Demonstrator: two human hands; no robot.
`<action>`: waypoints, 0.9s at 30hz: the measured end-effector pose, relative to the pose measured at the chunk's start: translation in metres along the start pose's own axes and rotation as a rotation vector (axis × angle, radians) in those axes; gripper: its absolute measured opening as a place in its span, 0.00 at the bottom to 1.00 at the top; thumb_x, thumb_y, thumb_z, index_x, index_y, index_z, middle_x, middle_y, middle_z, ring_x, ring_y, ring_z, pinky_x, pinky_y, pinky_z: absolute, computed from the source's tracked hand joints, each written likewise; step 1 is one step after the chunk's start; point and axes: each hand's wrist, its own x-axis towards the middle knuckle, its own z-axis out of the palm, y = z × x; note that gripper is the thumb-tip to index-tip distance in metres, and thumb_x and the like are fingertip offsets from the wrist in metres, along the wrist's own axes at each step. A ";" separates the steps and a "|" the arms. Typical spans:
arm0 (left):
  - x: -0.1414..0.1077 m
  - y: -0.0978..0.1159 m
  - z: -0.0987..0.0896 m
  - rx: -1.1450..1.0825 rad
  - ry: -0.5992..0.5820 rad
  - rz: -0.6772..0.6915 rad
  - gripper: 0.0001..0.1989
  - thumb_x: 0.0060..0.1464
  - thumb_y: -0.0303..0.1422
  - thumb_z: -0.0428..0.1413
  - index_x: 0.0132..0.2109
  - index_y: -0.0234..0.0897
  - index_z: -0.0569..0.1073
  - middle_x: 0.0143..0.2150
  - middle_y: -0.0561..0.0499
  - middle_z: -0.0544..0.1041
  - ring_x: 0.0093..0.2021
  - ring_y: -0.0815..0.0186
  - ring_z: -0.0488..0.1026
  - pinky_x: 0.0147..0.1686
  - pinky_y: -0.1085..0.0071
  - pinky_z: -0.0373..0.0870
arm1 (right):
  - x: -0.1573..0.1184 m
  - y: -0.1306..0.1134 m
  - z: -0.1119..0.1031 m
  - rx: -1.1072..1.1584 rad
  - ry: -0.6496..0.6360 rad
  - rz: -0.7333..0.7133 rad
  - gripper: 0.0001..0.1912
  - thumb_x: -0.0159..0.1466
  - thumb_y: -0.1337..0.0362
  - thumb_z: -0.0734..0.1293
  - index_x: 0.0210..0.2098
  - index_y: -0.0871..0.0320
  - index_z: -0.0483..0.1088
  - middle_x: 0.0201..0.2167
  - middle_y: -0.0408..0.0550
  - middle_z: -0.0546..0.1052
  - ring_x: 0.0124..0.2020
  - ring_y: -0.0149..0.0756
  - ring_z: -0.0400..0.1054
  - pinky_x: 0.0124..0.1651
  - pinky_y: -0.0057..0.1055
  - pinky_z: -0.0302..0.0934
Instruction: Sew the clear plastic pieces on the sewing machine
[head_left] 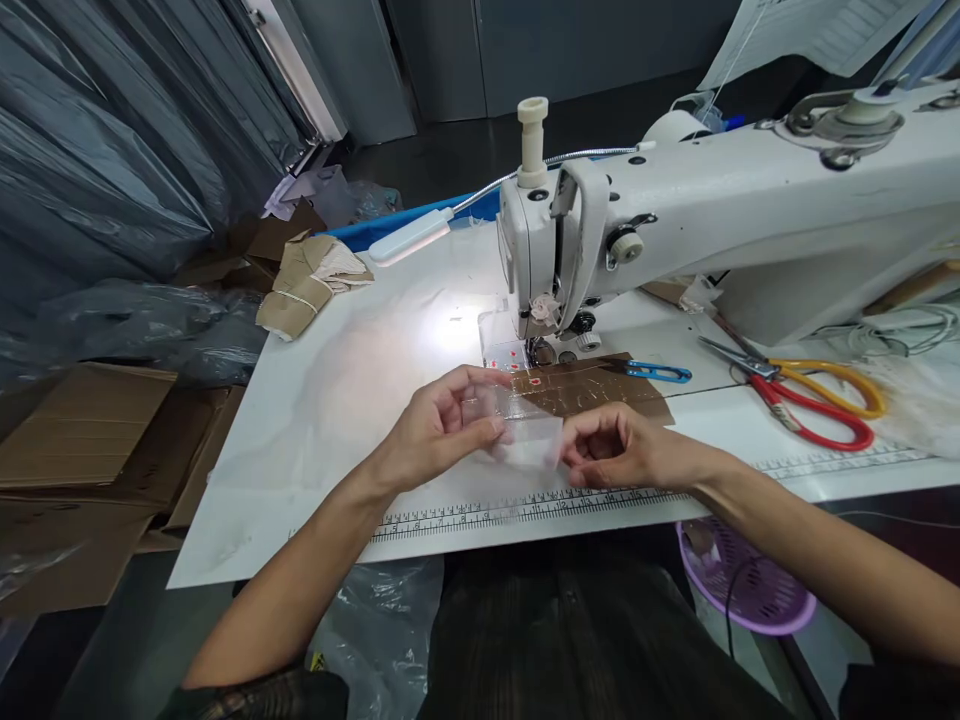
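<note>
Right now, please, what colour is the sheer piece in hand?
Whitish: the sheer piece shows best in head view.

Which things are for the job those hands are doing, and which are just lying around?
Probably for the job:
see-through piece between the left hand and right hand
sewing machine
lit lamp
blue snips, perhaps, lying close by

Probably just lying around:
scissors
brown bundle
cardboard box
purple basket

A sheer, whitish fabric piece [538,443] sits just below and right of the frame's centre. Its right edge looks straight.
</note>
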 end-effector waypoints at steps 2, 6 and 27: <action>0.002 -0.003 -0.003 -0.031 0.034 -0.033 0.25 0.53 0.40 0.65 0.55 0.35 0.71 0.29 0.53 0.77 0.24 0.70 0.73 0.23 0.76 0.72 | -0.002 0.000 -0.004 -0.042 -0.028 -0.028 0.12 0.57 0.58 0.76 0.32 0.59 0.75 0.29 0.42 0.72 0.28 0.26 0.65 0.32 0.26 0.63; 0.008 -0.018 -0.001 0.100 0.126 -0.048 0.19 0.56 0.40 0.63 0.51 0.36 0.74 0.39 0.47 0.82 0.35 0.66 0.79 0.31 0.74 0.75 | 0.007 0.004 -0.009 -0.056 0.161 -0.107 0.13 0.56 0.59 0.77 0.36 0.58 0.74 0.39 0.47 0.76 0.40 0.32 0.71 0.45 0.33 0.69; -0.003 -0.027 -0.017 0.428 0.307 -0.059 0.10 0.65 0.40 0.51 0.42 0.38 0.67 0.37 0.46 0.80 0.30 0.62 0.79 0.29 0.66 0.78 | 0.033 -0.009 -0.022 -0.587 0.180 -0.020 0.17 0.63 0.61 0.68 0.50 0.58 0.75 0.28 0.42 0.74 0.26 0.30 0.67 0.28 0.27 0.60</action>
